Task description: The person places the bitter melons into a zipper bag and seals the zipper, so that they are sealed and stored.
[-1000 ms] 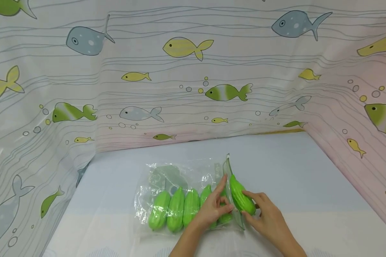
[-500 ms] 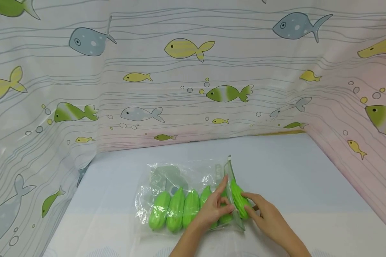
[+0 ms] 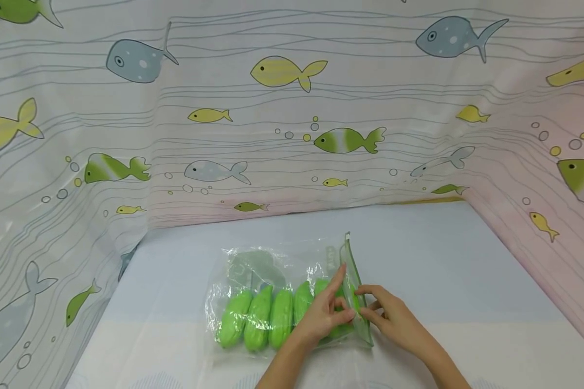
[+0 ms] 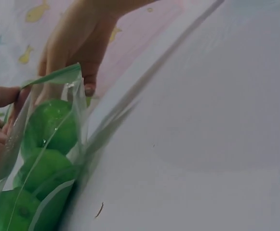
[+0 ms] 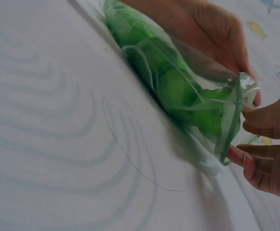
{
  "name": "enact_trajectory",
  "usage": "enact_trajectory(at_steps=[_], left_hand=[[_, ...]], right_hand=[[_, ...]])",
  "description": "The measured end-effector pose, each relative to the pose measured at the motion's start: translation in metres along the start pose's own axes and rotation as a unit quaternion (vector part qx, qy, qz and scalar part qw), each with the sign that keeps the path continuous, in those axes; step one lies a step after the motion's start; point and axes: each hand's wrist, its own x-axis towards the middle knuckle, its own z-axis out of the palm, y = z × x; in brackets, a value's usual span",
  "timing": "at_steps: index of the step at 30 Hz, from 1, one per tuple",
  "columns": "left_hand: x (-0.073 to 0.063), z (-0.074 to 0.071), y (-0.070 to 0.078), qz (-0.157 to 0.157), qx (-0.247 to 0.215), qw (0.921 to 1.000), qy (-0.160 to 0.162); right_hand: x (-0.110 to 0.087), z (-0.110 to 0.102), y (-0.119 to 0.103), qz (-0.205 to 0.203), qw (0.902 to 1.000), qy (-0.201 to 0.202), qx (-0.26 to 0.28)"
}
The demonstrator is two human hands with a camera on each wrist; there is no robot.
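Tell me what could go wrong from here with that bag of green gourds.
The gourd nearest the mouth might slide out, lying right at the opening. The clear bag could snag, with the right hand at its rim. Its mouth might also droop shut if the left hand, touching it, lets go.

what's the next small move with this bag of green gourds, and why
I'd probably nudge the end gourd a little deeper into the clear bag: it appears to lie just inside the mouth, the right hand is right at that opening, and the left hand steadies the bag's edge.
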Motion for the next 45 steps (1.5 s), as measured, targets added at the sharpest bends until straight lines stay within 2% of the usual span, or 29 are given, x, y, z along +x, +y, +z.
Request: enact_trajectory(at_steps=[2,5,8,17,25,32,37,40,45], left_hand=[[0.000,0.000,0.000,0.002,0.002,1.0000,0.000],[0.000,0.001,-0.001,0.007,0.005,1.0000,-0.003],[0.000,0.003,-0.001,0.007,0.007,1.0000,0.000],[0.001,0.004,0.001,0.000,0.016,0.9998,0.011],[0.003,0.005,0.002,-0.005,0.005,0.9999,0.011],[0.006,0.005,-0.003,0.002,-0.007,1.0000,-0.002],[0.006,0.006,-0.003,0.002,0.000,1.0000,0.000],[0.005,0.005,-0.003,-0.003,0.005,1.0000,0.006],[0.002,0.004,-0.002,-0.008,0.006,0.9999,0.010]], right_hand=[[0.003,0.000,0.001,-0.009,0.9999,0.000,-0.009],[0.006,-0.001,0.003,-0.034,0.9989,-0.018,-0.026],[0.007,-0.002,0.003,-0.042,0.9978,-0.036,-0.037],[0.010,0.004,0.009,-0.028,0.9987,-0.039,-0.017],[0.014,0.011,0.014,-0.011,0.9992,-0.039,-0.004],[0.016,0.016,0.014,-0.012,0.9997,-0.017,-0.017],[0.018,0.023,0.016,0.007,0.9998,-0.006,-0.018],[0.018,0.023,0.018,0.012,0.9997,-0.014,-0.015],[0.016,0.018,0.025,-0.004,0.9986,-0.054,-0.002]])
